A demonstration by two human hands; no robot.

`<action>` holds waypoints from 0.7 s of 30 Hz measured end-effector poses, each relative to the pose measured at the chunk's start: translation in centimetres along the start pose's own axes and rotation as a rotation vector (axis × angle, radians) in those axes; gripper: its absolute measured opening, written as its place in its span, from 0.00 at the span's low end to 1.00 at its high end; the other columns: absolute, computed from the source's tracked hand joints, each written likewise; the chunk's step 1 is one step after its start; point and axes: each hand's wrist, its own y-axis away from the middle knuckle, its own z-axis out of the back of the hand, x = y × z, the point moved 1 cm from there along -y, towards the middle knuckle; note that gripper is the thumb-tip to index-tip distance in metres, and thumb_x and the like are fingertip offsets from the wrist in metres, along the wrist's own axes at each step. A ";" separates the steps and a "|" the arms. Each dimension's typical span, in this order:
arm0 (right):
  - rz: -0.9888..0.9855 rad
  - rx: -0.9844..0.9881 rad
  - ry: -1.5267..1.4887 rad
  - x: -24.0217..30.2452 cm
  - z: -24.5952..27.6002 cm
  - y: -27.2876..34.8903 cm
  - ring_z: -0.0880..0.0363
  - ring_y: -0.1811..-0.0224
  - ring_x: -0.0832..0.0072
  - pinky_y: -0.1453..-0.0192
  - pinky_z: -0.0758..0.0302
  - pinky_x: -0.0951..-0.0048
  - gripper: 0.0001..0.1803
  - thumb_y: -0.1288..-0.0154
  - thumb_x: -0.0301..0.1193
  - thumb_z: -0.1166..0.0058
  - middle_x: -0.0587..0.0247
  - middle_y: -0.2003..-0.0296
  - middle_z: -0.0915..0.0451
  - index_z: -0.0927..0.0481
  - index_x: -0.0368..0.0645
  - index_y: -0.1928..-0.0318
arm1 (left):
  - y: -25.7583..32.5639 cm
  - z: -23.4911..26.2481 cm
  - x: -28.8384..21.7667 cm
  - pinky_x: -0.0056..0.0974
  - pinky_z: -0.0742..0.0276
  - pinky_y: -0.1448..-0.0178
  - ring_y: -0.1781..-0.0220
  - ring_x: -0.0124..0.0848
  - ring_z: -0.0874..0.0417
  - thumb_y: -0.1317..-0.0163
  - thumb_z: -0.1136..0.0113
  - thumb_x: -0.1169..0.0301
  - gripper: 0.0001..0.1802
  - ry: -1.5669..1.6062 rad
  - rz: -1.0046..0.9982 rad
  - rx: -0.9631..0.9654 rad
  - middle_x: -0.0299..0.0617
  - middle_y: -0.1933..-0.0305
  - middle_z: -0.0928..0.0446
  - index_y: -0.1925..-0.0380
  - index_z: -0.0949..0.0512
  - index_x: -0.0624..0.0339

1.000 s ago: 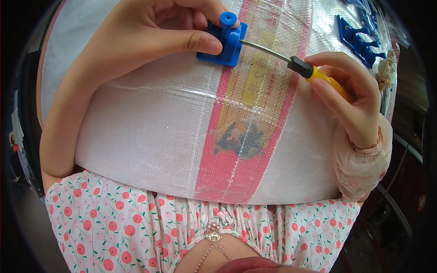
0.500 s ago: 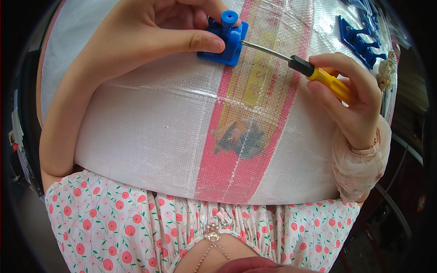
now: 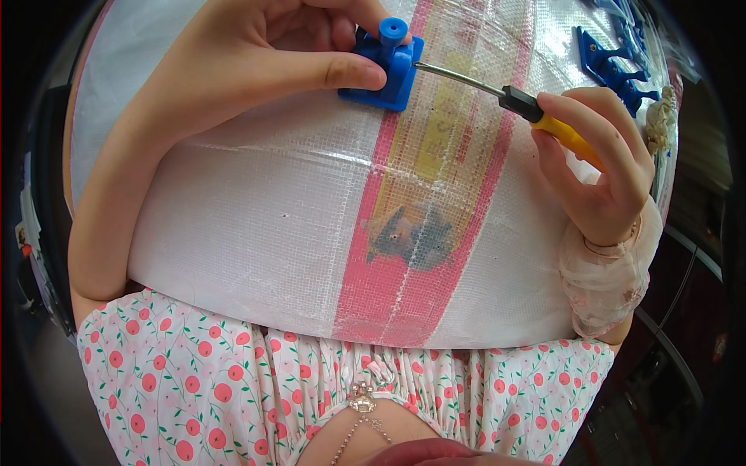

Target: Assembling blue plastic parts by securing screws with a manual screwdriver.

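Note:
Near the far edge of the view, my left hand grips a blue plastic part with a flat square base and a round knob on top. Thumb and fingers pinch it from the left side. My right hand is closed round a screwdriver with a yellow and black handle. Its metal shaft points left, and the tip meets the right side of the blue part. Whether a screw sits at the tip is too small to tell.
A white woven plastic sheet with a pink and yellow printed band covers the table. At the far right lie more blue plastic parts, some by clear plastic bags. Beside them is a cream-coloured bundle.
My right hand has rolled its grip on the screwdriver, and the handle has shifted slightly right and up. The blue part and my left hand have barely moved.

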 end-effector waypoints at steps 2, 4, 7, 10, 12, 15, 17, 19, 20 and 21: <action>-0.001 0.001 0.000 -0.1 0.0 0.0 0.16 0.63 0.67 0.60 0.19 0.77 0.20 0.49 0.13 0.39 0.53 0.63 0.21 0.20 0.36 0.53 | 0.0 0.0 -0.5 0.24 0.19 0.57 0.61 0.24 0.22 0.49 0.29 0.77 0.16 -0.067 0.034 0.008 0.42 0.59 0.25 0.58 0.19 0.67; -0.007 0.022 -0.001 -0.1 0.0 0.0 0.16 0.63 0.67 0.60 0.18 0.76 0.20 0.50 0.13 0.38 0.53 0.63 0.21 0.20 0.36 0.53 | 0.0 0.1 -0.6 0.24 0.19 0.57 0.61 0.24 0.22 0.49 0.29 0.77 0.16 -0.086 0.036 0.012 0.42 0.59 0.25 0.58 0.19 0.67; -0.017 0.018 -0.004 -0.1 0.0 0.1 0.17 0.64 0.68 0.61 0.20 0.78 0.21 0.51 0.12 0.38 0.53 0.63 0.21 0.20 0.37 0.53 | 0.1 0.0 -0.3 0.24 0.19 0.57 0.61 0.24 0.22 0.49 0.29 0.77 0.16 -0.037 0.036 0.004 0.42 0.59 0.25 0.58 0.19 0.67; 0.007 0.016 -0.001 0.0 -0.1 0.1 0.18 0.65 0.69 0.64 0.21 0.79 0.22 0.51 0.13 0.37 0.54 0.64 0.21 0.19 0.37 0.53 | 0.1 0.1 -0.5 0.24 0.19 0.58 0.61 0.24 0.22 0.49 0.29 0.77 0.17 -0.063 0.018 0.009 0.43 0.59 0.25 0.59 0.19 0.67; -0.010 0.006 0.031 0.3 -0.1 0.0 0.19 0.66 0.70 0.66 0.23 0.79 0.22 0.51 0.13 0.37 0.55 0.65 0.21 0.19 0.38 0.53 | 0.1 0.2 -0.6 0.24 0.19 0.58 0.62 0.25 0.22 0.50 0.28 0.76 0.17 -0.094 0.017 0.013 0.43 0.59 0.25 0.58 0.19 0.66; -0.011 0.008 0.094 0.6 0.0 0.0 0.19 0.67 0.71 0.68 0.23 0.79 0.23 0.52 0.13 0.36 0.56 0.65 0.21 0.19 0.39 0.53 | 0.1 0.2 -0.6 0.24 0.19 0.59 0.61 0.25 0.21 0.50 0.28 0.76 0.17 -0.091 0.045 0.008 0.43 0.59 0.24 0.59 0.18 0.65; 0.000 0.011 0.148 0.8 0.2 0.3 0.19 0.67 0.71 0.68 0.24 0.79 0.24 0.52 0.13 0.35 0.56 0.64 0.22 0.19 0.39 0.52 | -0.1 0.1 -0.7 0.24 0.18 0.59 0.61 0.25 0.21 0.50 0.28 0.75 0.16 -0.065 0.050 0.006 0.43 0.59 0.24 0.60 0.18 0.65; 0.028 -0.017 0.190 1.1 -0.3 0.1 0.21 0.69 0.71 0.70 0.25 0.78 0.24 0.55 0.14 0.35 0.56 0.65 0.23 0.19 0.39 0.54 | -0.2 0.1 -0.9 0.25 0.18 0.58 0.61 0.26 0.20 0.51 0.28 0.75 0.15 -0.073 0.046 0.004 0.44 0.59 0.24 0.62 0.18 0.64; 0.036 -0.038 0.211 1.2 -0.4 0.1 0.22 0.70 0.71 0.72 0.27 0.77 0.23 0.57 0.15 0.35 0.57 0.66 0.25 0.19 0.39 0.55 | -0.2 0.0 -0.8 0.25 0.18 0.58 0.60 0.26 0.20 0.51 0.28 0.75 0.14 -0.067 0.025 0.000 0.44 0.58 0.24 0.63 0.18 0.64; 0.042 -0.056 0.233 1.2 -0.6 0.1 0.24 0.72 0.71 0.73 0.28 0.76 0.22 0.59 0.15 0.35 0.57 0.67 0.26 0.18 0.39 0.57 | -0.1 0.0 -0.5 0.25 0.18 0.58 0.60 0.26 0.20 0.51 0.28 0.75 0.14 -0.057 0.003 -0.005 0.44 0.58 0.24 0.63 0.18 0.64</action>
